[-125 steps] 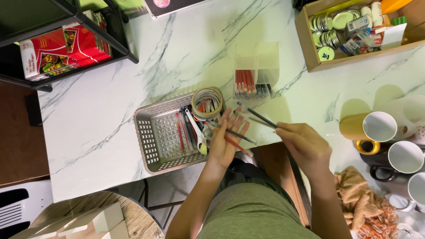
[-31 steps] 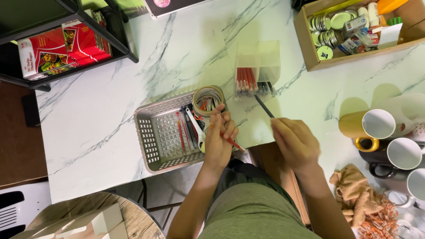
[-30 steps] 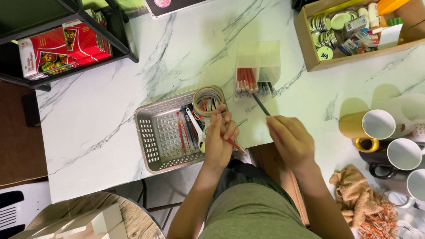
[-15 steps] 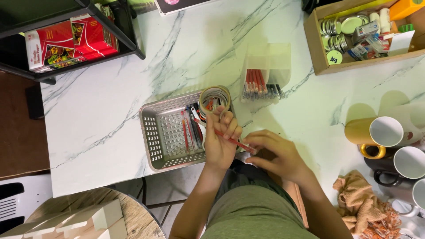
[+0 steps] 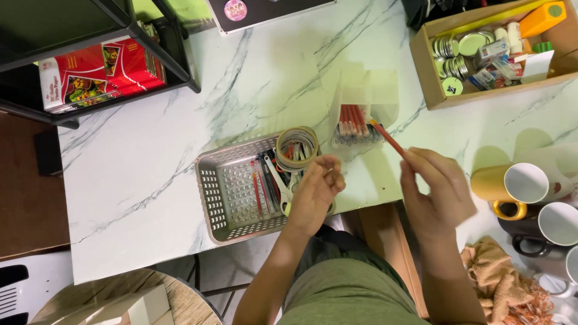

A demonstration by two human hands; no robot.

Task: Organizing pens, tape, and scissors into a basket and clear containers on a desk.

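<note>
My right hand (image 5: pixel 438 192) grips a red pencil (image 5: pixel 388 137) whose tip points up-left at the clear plastic holder (image 5: pixel 364 90). That holder has red pencils in one compartment and dark ones beside them. My left hand (image 5: pixel 314 195) hovers with loosely curled fingers over the right end of the grey perforated basket (image 5: pixel 211 189); whether anything is in it I cannot tell. The basket holds pens, pencils, white-handled scissors (image 5: pixel 278 183) and a roll of tape (image 5: pixel 296 148).
A cardboard box (image 5: pixel 424 66) of tins and small items stands at the back right. Several mugs (image 5: pixel 522 182) and a tan cloth (image 5: pixel 500 283) sit at the right. A black shelf with red packages (image 5: pixel 99 72) is at the left. The marble table edge runs below my hands.
My right hand put a dark pencil at the holder, came back to the left hand, took the red pencil from it and now carries it up toward the holder. The left hand has loosened.
</note>
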